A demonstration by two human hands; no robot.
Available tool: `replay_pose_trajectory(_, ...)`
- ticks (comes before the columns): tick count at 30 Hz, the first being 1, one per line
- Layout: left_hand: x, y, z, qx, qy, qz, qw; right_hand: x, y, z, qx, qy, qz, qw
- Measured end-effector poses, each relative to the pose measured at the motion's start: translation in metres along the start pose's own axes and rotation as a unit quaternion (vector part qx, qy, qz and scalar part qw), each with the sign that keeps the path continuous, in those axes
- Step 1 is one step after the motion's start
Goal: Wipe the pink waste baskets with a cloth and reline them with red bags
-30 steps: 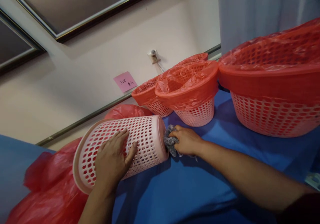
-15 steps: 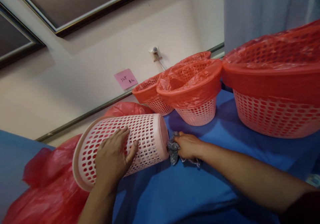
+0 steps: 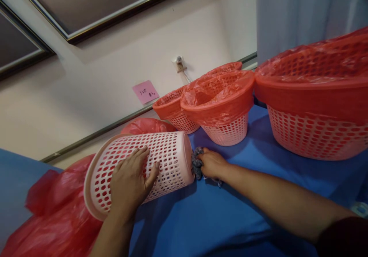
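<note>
A pink perforated plastic basket lies on its side on the blue cloth surface, its base turned to the right. My left hand rests flat on the basket's side, fingers spread. Bunched in my right hand is a grey cloth, pressed against the basket's base. A red plastic bag spreads out from the basket's mouth at the left; the mouth itself faces away from me.
Behind stand more pink baskets lined with red bags: a middle one, others partly hidden behind it, and a large one at the right. On the wall are a pink note, a socket with a plug and framed pictures.
My right hand has moved slightly left and up with the grey cloth, closer against the basket's base. My left hand and the basket stay nearly where they were.
</note>
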State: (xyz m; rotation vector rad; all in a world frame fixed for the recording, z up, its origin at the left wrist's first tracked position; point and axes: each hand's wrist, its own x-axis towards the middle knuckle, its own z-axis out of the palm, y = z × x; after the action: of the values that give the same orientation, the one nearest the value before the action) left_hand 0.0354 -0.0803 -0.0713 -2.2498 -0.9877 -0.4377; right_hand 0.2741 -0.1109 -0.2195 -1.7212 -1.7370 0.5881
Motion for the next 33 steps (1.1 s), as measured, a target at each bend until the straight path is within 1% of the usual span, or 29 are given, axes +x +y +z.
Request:
replay_pose_trajectory(5,-0.001,0.000,0.001,0.003,0.004,0.003,1.000,0.016,0.003,0.002,0.039,0.078,0.027,0.996)
replay_pose_trajectory(7,0.000,-0.001,0.001,0.006,0.004,0.005,1.000,0.021,0.004,0.005,0.053,0.084,0.022,0.995)
replay_pose_trajectory(12,0.002,-0.001,0.002,0.013,0.007,0.008,1.000,0.025,0.009,0.015,0.067,0.065,0.030,0.995)
replay_pose_trajectory(15,0.001,-0.001,0.002,0.011,0.012,0.011,1.000,0.026,0.010,0.016,0.090,0.093,0.028,0.991)
replay_pose_trajectory(18,0.000,0.000,0.002,0.015,0.015,0.010,1.000,0.030,0.007,0.013,0.121,0.141,0.003,0.983)
replay_pose_trajectory(21,-0.001,0.000,0.001,0.016,0.009,0.006,1.000,0.033,0.004,0.011,0.172,0.212,-0.071,0.959)
replay_pose_trajectory(22,-0.001,0.000,0.001,0.017,0.008,0.004,1.000,0.033,0.004,0.011,0.185,0.222,-0.089,0.953)
replay_pose_trajectory(23,-0.001,0.000,0.001,0.017,0.006,0.003,1.000,0.034,0.006,0.012,0.190,0.218,-0.093,0.953)
replay_pose_trajectory(24,-0.001,0.000,0.001,0.017,0.004,0.003,1.000,0.034,0.008,0.014,0.188,0.201,-0.083,0.958)
replay_pose_trajectory(26,0.000,0.000,0.002,0.017,0.001,0.004,1.000,0.035,0.013,0.017,0.169,0.152,-0.036,0.973)
replay_pose_trajectory(28,0.001,-0.001,0.002,0.016,-0.002,0.004,1.000,0.037,0.018,0.021,0.161,0.128,-0.006,0.979)
replay_pose_trajectory(31,0.001,-0.001,0.003,0.011,-0.004,0.003,1.000,0.038,0.017,0.019,0.166,0.138,-0.007,0.976)
replay_pose_trajectory(33,0.001,-0.002,0.003,0.007,-0.005,0.003,1.000,0.035,0.011,0.012,0.181,0.172,-0.041,0.967)
